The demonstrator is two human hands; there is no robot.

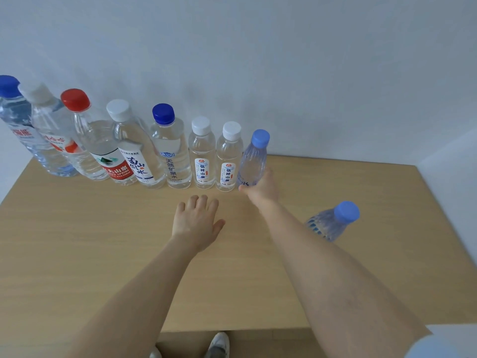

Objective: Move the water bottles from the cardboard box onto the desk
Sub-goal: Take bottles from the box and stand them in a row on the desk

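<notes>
Bottles of clear plastic line the back of the light wooden desk [77,241]. Right hand [262,188] grips the ribbed, pale-blue-capped bottle [253,161] at the row's right end, tilted. Left hand [196,223] hovers open, palm down. Another blue-capped bottle [333,223] stands apart, right. Neighbouring white-capped bottle [228,158] reads 弘祥山泉.

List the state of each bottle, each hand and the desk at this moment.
Seven clear capped bottles: upright, rowed along the wall.
Light-blue-capped ribbed bottle: tilted, in the right hand's grip at the row's end.
Second light-blue-capped bottle: standing apart at the right, untouched.
Right hand: closed around its bottle's base.
Left hand: open, empty, palm down.
Wooden desk: holding every bottle.
</notes>
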